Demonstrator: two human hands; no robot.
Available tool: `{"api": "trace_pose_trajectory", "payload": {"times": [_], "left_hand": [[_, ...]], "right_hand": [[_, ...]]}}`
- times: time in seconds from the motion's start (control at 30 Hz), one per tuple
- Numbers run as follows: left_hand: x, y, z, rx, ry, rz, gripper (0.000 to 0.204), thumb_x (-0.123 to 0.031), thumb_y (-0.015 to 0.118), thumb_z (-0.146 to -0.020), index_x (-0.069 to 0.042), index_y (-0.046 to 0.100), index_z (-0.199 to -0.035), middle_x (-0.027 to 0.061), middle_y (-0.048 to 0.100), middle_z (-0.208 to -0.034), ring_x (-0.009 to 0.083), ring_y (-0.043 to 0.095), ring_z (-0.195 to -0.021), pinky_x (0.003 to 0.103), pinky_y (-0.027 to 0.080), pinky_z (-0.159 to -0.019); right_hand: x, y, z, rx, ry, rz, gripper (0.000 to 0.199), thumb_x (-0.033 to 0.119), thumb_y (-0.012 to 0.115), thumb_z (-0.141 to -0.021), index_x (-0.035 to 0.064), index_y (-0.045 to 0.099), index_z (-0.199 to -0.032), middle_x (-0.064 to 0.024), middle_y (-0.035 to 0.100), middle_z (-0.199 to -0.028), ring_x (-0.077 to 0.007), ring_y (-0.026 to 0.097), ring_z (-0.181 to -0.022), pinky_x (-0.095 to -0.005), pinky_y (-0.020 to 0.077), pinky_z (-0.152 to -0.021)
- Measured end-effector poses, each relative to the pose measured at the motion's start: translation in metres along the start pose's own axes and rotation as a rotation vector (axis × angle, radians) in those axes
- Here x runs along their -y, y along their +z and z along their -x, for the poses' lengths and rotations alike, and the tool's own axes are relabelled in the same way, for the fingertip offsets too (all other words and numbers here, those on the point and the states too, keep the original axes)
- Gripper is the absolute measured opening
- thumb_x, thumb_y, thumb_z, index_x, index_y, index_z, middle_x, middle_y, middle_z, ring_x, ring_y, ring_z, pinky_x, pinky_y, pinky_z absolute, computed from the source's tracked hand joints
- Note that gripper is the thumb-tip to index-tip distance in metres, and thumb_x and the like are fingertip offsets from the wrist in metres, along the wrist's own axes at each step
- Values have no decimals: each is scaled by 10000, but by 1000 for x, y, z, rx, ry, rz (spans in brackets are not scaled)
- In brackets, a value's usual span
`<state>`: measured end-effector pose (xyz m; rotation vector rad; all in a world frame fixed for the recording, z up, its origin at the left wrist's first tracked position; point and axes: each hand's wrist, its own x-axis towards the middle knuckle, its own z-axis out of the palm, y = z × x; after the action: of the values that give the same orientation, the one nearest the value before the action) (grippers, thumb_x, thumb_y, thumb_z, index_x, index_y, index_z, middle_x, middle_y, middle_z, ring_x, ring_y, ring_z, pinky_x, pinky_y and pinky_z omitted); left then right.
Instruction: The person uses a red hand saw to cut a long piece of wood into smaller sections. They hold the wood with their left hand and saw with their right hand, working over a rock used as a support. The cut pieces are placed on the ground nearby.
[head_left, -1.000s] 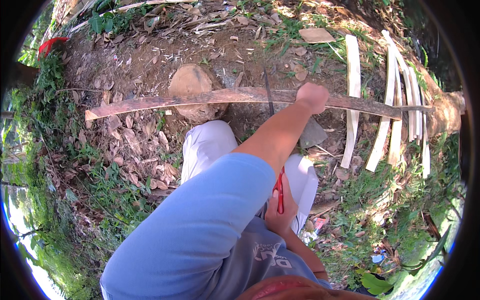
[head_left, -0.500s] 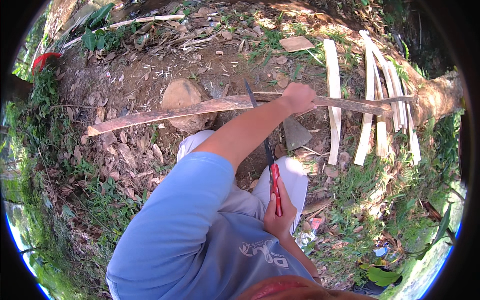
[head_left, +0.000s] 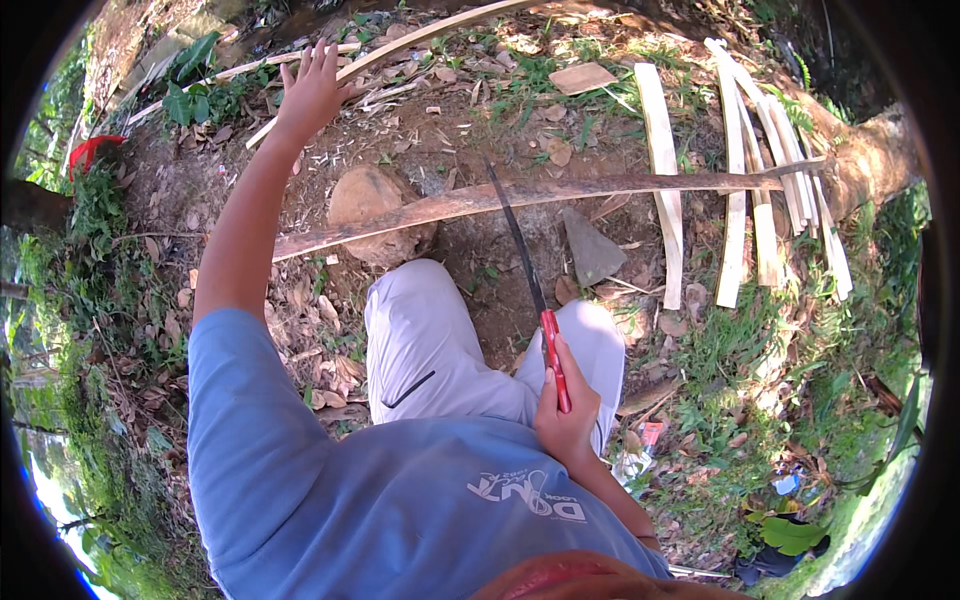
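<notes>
Nearest my body, at about five o'clock from the middle of the view, my right hand is clenched round the red handle of a long knife, thumb laid along the grip; its dark narrow blade runs up toward twelve o'clock, tip reaching the long brown slat. Item two, just beyond: my knees in pale grey trousers, blue shirt filling the lower field at six to seven o'clock. Item three, mid-distance: one long brown slat of split wood or bamboo, lying crosswise from nine o'clock to three o'clock, resting over a rounded tan stone at its left part; the knife blade crosses or touches it near centre, which of the two I cannot tell. A flat grey stone lies just beside the blade, on the near side of the slat. Item four, at two to three o'clock: a lot of pale split strips laid side by side on grass, the slat's right end among them, a tree trunk beyond. Item five, farthest, at eleven o'clock: my left hand raised on an outstretched arm, fingers spread and released, holding nothing, over leaf litter and long pale poles. A red scrap lies at ten o'clock by green leaves.
</notes>
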<state>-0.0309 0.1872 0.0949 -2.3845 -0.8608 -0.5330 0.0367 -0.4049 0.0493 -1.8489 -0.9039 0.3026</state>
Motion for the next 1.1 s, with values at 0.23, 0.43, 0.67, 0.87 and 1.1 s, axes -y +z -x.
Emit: {"api": "trace_pose_trajectory", "payload": {"times": [0.23, 0.43, 0.67, 0.87, 1.1], "left_hand": [[-105, -41, 80, 512, 204, 720, 1186, -726, 827, -823, -80, 345, -1694, 291, 557, -1597, 481, 538, -1477, 534, 396, -1275], [-214, 25, 102, 699, 159, 881, 669, -440, 826, -872, -119, 642, -1431, 242, 758, -1256, 475, 715, -1179, 538, 571, -1037], [-236, 42, 97, 671, 22, 726, 491, -312, 763, -876, -72, 662, -1293, 229, 775, -1173, 450, 741, -1124, 554, 595, -975], [-250, 33, 99, 589, -26, 733, 491, -240, 727, -873, -66, 651, -1325, 217, 781, -1182, 438, 745, -1147, 542, 603, -977], [-247, 23, 80, 713, -91, 643, 508, -289, 761, -858, -94, 669, -1318, 214, 794, -1154, 424, 760, -1119, 540, 613, -953]], "right_hand": [[16, 4, 1, -7, 65, -52, 507, -22, 602, -1038, -33, 594, -1546, -242, 762, -1232, -181, 714, -1001, -306, 547, -855], [12, 1, -7, -41, -71, 81, 522, -10, 630, -1032, 1, 602, -1553, -227, 789, -1173, -138, 709, -827, -295, 560, -761], [1, 10, -26, -25, -52, 72, 513, 18, 640, -1037, 18, 611, -1549, -225, 774, -981, -135, 684, -732, -315, 537, -682], [-15, 7, -27, -30, -75, 51, 548, 36, 665, -1036, 74, 592, -1578, -242, 746, -958, -280, 718, -715, -348, 552, -700], [-20, 1, -43, -10, -45, -16, 513, 51, 685, -1048, 56, 608, -1554, -190, 727, -913, -170, 638, -706, -302, 526, -690]]}}
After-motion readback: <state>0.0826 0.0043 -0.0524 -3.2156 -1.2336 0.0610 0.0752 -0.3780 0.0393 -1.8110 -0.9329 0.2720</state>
